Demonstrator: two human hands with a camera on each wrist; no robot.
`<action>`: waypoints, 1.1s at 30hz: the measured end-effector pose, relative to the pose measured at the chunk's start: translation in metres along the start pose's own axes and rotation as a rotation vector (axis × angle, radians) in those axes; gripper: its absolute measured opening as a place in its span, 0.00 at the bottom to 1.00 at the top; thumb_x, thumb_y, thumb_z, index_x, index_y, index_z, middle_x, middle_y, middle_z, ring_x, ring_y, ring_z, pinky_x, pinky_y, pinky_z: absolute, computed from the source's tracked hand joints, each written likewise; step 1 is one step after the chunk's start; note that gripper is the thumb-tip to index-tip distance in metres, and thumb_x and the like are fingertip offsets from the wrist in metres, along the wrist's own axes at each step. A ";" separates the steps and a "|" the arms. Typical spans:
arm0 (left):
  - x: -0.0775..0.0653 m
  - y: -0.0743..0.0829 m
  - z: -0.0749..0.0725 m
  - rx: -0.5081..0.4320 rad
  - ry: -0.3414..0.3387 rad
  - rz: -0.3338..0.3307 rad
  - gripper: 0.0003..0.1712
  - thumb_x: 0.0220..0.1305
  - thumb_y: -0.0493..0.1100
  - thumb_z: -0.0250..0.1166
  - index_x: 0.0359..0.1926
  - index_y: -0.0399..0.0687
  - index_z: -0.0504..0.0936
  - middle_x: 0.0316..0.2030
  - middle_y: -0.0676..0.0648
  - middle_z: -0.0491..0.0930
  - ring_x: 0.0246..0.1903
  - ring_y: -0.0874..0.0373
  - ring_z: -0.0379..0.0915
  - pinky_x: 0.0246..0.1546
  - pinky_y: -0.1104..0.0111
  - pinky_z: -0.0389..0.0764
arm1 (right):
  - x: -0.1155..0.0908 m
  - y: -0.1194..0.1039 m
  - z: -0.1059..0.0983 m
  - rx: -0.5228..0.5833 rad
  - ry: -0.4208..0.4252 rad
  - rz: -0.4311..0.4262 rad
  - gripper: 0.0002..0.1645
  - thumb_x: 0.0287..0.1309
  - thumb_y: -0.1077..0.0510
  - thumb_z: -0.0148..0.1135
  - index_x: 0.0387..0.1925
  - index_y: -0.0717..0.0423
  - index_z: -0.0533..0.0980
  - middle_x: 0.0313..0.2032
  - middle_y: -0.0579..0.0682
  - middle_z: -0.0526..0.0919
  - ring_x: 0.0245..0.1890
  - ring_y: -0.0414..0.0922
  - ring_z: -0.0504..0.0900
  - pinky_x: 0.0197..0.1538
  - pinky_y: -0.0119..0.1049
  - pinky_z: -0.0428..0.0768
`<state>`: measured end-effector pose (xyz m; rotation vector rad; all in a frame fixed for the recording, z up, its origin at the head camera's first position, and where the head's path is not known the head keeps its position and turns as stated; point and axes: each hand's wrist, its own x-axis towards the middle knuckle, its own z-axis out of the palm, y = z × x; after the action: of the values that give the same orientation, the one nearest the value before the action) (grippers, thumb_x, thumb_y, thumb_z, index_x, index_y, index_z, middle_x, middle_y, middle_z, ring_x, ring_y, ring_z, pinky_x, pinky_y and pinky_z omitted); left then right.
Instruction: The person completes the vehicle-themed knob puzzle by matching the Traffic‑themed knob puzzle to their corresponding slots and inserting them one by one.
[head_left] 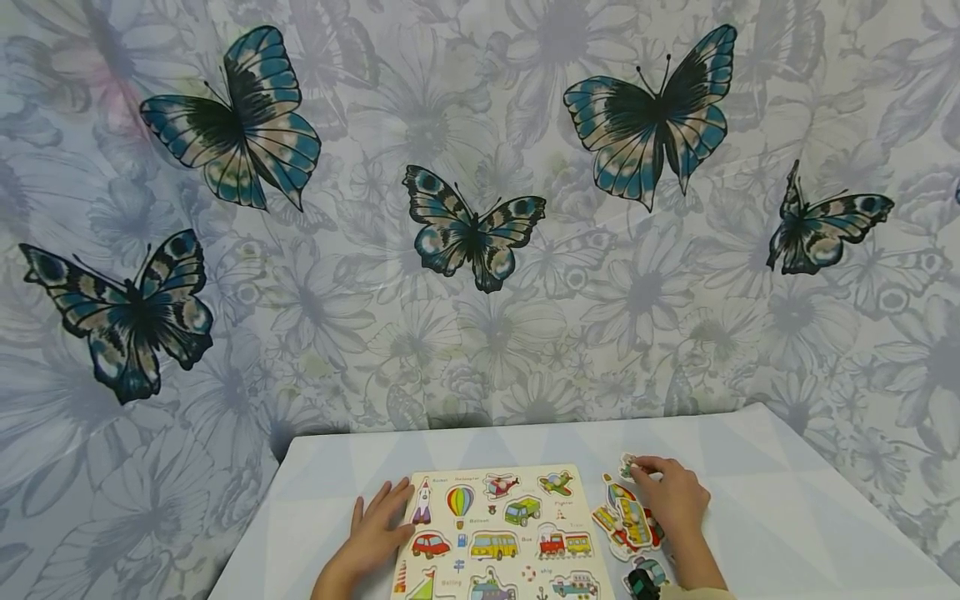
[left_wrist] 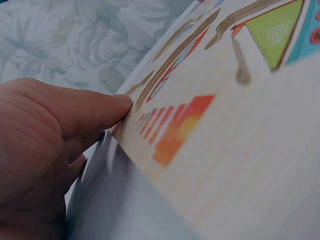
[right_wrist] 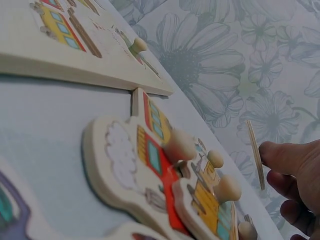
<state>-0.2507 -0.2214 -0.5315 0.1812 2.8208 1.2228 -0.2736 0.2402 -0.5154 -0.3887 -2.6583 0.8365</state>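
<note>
A wooden peg puzzle board (head_left: 536,470) printed with vehicles lies on the table. My left hand (head_left: 372,533) is at its left side, fingers spread, the thumb resting on the board's edge; in the left wrist view the thumb tip touches near a printed red-and-white striped shape (left_wrist: 182,130). To the right of the board, my right hand (head_left: 677,497) pinches a small puzzle piece (right_wrist: 256,155) between thumb and fingers, seen edge-on in the right wrist view. The piece is held past a heap of puzzle pieces (head_left: 626,521), among them a train piece (right_wrist: 125,165) with a round wooden knob (right_wrist: 181,146).
A pale table (head_left: 780,508) with a light triangle pattern carries everything. Behind it hangs a grey floral backdrop (head_left: 487,350) with blue butterflies. A purple-edged piece (right_wrist: 22,210) lies nearer me, below the heap. One knobbed green piece (right_wrist: 139,46) sits at the board's far right corner.
</note>
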 end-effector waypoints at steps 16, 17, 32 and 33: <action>0.000 -0.001 -0.001 0.002 -0.003 0.009 0.36 0.60 0.40 0.68 0.70 0.42 0.70 0.75 0.38 0.60 0.77 0.32 0.41 0.69 0.32 0.21 | -0.026 -0.030 -0.013 0.003 0.026 -0.168 0.11 0.54 0.45 0.73 0.33 0.45 0.87 0.36 0.49 0.87 0.34 0.48 0.79 0.43 0.53 0.70; 0.000 0.000 -0.001 0.000 -0.003 0.009 0.36 0.60 0.40 0.68 0.69 0.42 0.71 0.75 0.38 0.60 0.77 0.32 0.41 0.69 0.31 0.20 | -0.030 -0.031 -0.014 0.001 0.030 -0.188 0.10 0.53 0.45 0.74 0.32 0.45 0.87 0.34 0.47 0.87 0.33 0.46 0.78 0.42 0.52 0.71; 0.001 -0.001 0.002 0.010 -0.001 -0.008 0.36 0.60 0.39 0.67 0.70 0.43 0.71 0.76 0.40 0.60 0.77 0.33 0.40 0.69 0.32 0.20 | -0.085 -0.037 -0.012 0.069 -0.144 -0.333 0.13 0.39 0.46 0.79 0.20 0.27 0.78 0.23 0.26 0.78 0.25 0.30 0.68 0.43 0.43 0.68; 0.002 -0.001 0.001 0.012 0.000 -0.008 0.36 0.61 0.39 0.67 0.70 0.43 0.70 0.76 0.40 0.60 0.78 0.34 0.40 0.70 0.33 0.20 | -0.088 -0.037 -0.011 0.088 -0.148 -0.361 0.14 0.39 0.46 0.79 0.19 0.26 0.78 0.22 0.25 0.77 0.25 0.29 0.68 0.43 0.41 0.69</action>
<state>-0.2523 -0.2211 -0.5334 0.1697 2.8265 1.2044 -0.1954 0.1856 -0.5043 0.1787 -2.6923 0.8883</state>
